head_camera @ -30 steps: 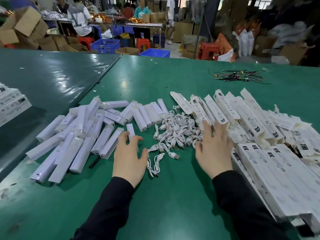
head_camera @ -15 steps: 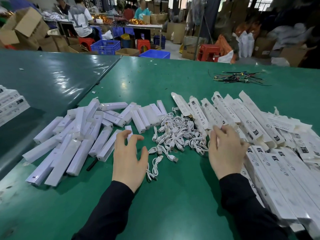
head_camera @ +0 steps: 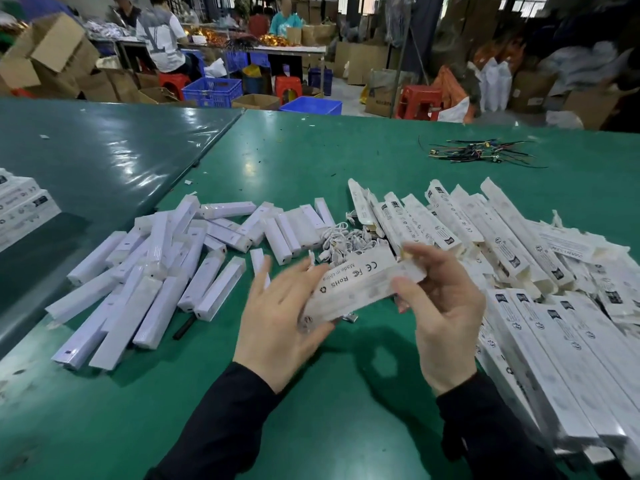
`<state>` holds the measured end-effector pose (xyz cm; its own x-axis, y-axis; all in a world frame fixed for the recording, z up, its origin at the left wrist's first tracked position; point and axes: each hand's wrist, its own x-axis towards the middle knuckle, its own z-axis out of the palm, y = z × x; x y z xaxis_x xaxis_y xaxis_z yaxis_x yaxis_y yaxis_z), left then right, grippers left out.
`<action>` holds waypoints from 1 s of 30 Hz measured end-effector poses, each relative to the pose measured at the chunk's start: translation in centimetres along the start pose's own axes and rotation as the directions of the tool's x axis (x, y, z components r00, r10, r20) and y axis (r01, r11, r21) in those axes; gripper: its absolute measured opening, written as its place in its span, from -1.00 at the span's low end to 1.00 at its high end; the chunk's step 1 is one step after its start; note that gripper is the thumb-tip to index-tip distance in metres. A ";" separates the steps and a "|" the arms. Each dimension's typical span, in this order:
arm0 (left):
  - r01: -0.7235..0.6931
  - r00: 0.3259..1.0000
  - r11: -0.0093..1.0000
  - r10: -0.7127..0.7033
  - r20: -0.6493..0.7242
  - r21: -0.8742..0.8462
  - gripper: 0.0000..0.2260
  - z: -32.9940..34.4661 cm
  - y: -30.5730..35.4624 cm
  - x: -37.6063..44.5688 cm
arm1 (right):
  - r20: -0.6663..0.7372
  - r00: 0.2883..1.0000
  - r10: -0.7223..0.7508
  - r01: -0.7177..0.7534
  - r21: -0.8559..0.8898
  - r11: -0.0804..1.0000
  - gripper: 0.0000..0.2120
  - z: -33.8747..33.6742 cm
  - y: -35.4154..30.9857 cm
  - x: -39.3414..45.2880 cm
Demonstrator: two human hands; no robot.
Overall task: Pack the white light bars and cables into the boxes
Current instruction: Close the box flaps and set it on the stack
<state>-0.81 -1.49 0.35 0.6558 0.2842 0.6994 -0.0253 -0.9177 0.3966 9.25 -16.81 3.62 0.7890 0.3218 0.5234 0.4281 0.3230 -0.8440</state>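
White box [head_camera: 356, 284] is held above the green counter [head_camera: 311, 393] between both hands: the right hand [head_camera: 440, 317] pinches its right end, the left hand [head_camera: 280, 327] cups its left end, fingers spread. Bars [head_camera: 152, 271] lie left, cables [head_camera: 349, 242] behind the box, more boxes [head_camera: 519, 271] right.
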 end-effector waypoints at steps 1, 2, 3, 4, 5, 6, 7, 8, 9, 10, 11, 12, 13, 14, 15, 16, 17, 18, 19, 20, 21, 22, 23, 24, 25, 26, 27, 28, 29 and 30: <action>0.066 0.998 0.993 -0.064 0.024 -0.101 -0.48 0.0 0.5 -0.1 | -0.002 0.998 0.067 -0.066 0.080 0.995 -0.62 -0.1 -0.1 0.2; 0.132 0.991 0.972 -0.125 0.046 -0.193 -0.52 -0.1 1.1 -0.1 | 0.025 0.991 0.133 -0.135 0.151 0.979 -0.54 -0.3 -0.2 0.4; 0.176 0.984 0.947 -0.165 0.064 -0.270 -0.56 -0.1 1.8 -0.1 | 0.083 0.978 0.190 -0.202 0.191 0.961 -0.49 -0.6 -0.2 0.6; 0.216 0.976 0.913 -0.199 0.083 -0.345 -0.61 -0.1 2.3 -0.1 | 0.160 0.961 0.226 -0.255 0.194 0.947 -0.50 -0.7 -0.2 0.7; 0.271 0.963 0.859 -0.243 0.120 -0.435 -0.65 -0.1 2.7 -0.1 | 0.244 0.938 0.246 -0.291 0.174 0.941 -0.57 -0.8 -0.2 0.8; 0.341 0.940 0.775 -0.291 0.180 -0.532 -0.68 -0.2 3.1 0.0 | 0.318 0.912 0.261 -0.320 0.152 0.935 -0.64 -0.7 -0.2 0.8; 0.412 0.911 0.681 -0.324 0.255 -0.605 -0.70 -0.2 3.5 0.0 | 0.365 0.889 0.277 -0.346 0.139 0.928 -0.68 -0.5 -0.2 0.7; 0.469 0.883 0.597 -0.338 0.326 -0.651 -0.72 -0.3 3.8 0.1 | 0.380 0.876 0.298 -0.372 0.136 0.918 -0.71 -0.2 -0.3 0.6; 0.523 0.852 0.517 -0.345 0.394 -0.678 -0.74 -0.3 4.1 0.1 | 0.369 0.871 0.323 -0.396 0.139 0.908 -0.73 0.0 -0.3 0.5; 0.578 0.815 0.428 -0.349 0.462 -0.695 -0.76 -0.3 4.3 0.2 | 0.345 0.871 0.349 -0.416 0.145 0.898 -0.76 0.2 -0.3 0.4; 0.632 0.772 0.337 -0.349 0.531 -0.698 -0.77 -0.3 4.5 0.2 | 0.320 0.872 0.370 -0.431 0.143 0.891 -0.79 0.2 -0.2 0.4; 0.683 0.727 0.260 -0.334 0.600 -0.683 -0.76 -0.3 4.6 0.2 | 0.300 0.870 0.391 -0.443 0.128 0.887 -0.84 0.3 -0.2 0.4; 0.728 0.683 0.208 -0.301 0.666 -0.653 -0.75 -0.3 4.6 0.2 | 0.289 0.867 0.407 -0.450 0.101 0.887 -0.90 0.3 -0.2 0.4; 0.769 0.638 0.177 -0.250 0.728 -0.614 -0.71 -0.3 4.6 0.2 | 0.283 0.861 0.421 -0.457 0.072 0.886 -0.93 0.3 -0.2 0.3; 0.802 0.598 0.158 -0.191 0.779 -0.576 -0.64 -0.4 4.6 0.2 | 0.281 0.857 0.432 -0.462 0.047 0.886 -0.93 0.3 -0.1 0.3; 0.821 0.570 0.141 -0.148 0.808 -0.554 -0.59 -0.4 4.7 0.2 | 0.276 0.852 0.445 -0.470 0.031 0.882 -0.89 0.4 -0.2 0.2; 0.829 0.559 0.121 -0.134 0.818 -0.547 -0.57 -0.4 4.8 0.1 | 0.265 0.850 0.456 -0.478 0.021 0.878 -0.85 0.5 -0.1 0.2; 0.831 0.556 0.103 -0.148 0.818 -0.547 -0.58 -0.3 4.8 0.1 | 0.247 0.849 0.467 -0.485 0.012 0.874 -0.82 0.5 -0.1 0.2; 0.832 0.554 0.088 -0.179 0.813 -0.547 -0.59 -0.1 4.9 0.0 | 0.224 0.849 0.478 -0.490 -0.001 0.872 -0.79 0.5 0.0 0.1; 0.833 0.551 0.075 -0.210 0.808 -0.549 -0.59 0.1 4.9 -0.1 | 0.204 0.846 0.493 -0.500 -0.019 0.866 -0.76 0.6 0.1 0.1; 0.832 0.549 0.054 -0.229 0.804 -0.553 -0.59 0.2 5.0 -0.1 | 0.194 0.837 0.511 -0.515 -0.035 0.857 -0.74 0.6 0.3 0.1; 0.829 0.547 0.017 -0.232 0.804 -0.559 -0.59 0.3 5.0 -0.1 | 0.202 0.822 0.533 -0.536 -0.045 0.843 -0.71 0.6 0.4 0.1; 0.823 0.545 -0.046 -0.214 0.811 -0.566 -0.61 0.3 4.9 -0.1 | 0.223 0.801 0.555 -0.561 -0.043 0.827 -0.69 0.5 0.6 0.1; 0.817 0.540 -0.123 -0.177 0.823 -0.563 -0.62 0.3 4.9 0.0 | 0.248 0.778 0.578 -0.592 -0.019 0.805 -0.68 0.5 0.6 0.1; 0.816 0.530 -0.190 -0.127 0.838 -0.545 -0.62 0.2 4.8 0.0 | 0.273 0.756 0.595 -0.622 0.018 0.783 -0.68 0.5 0.6 0.2; 0.823 0.515 -0.235 -0.079 0.854 -0.518 -0.62 0.0 4.7 0.1 | 0.298 0.735 0.609 -0.649 0.051 0.759 -0.67 0.4 0.6 0.2; 0.830 0.499 -0.262 -0.042 0.865 -0.492 -0.61 0.0 4.6 0.1 | 0.320 0.721 0.614 -0.665 0.070 0.744 -0.64 0.3 0.7 0.3; 0.835 0.489 -0.279 -0.020 0.872 -0.474 -0.59 0.0 4.5 0.1 | 0.338 0.712 0.615 -0.673 0.082 0.735 -0.61 0.2 0.6 0.4; 0.837 0.483 -0.290 -0.011 0.876 -0.465 -0.56 0.1 4.3 0.0 | 0.345 0.715 0.608 -0.673 0.101 0.733 -0.61 0.2 0.6 0.4; 0.837 0.479 -0.293 -0.018 0.878 -0.462 -0.54 0.1 4.2 0.0 | 0.339 0.726 0.599 -0.664 0.118 0.738 -0.65 0.2 0.5 0.3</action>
<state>-0.84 -5.38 1.89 0.9767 -0.0914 -0.1943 0.2074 0.6347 0.7444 9.65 -16.38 3.36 0.6795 0.7287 -0.0860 -0.2601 0.1296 -0.9568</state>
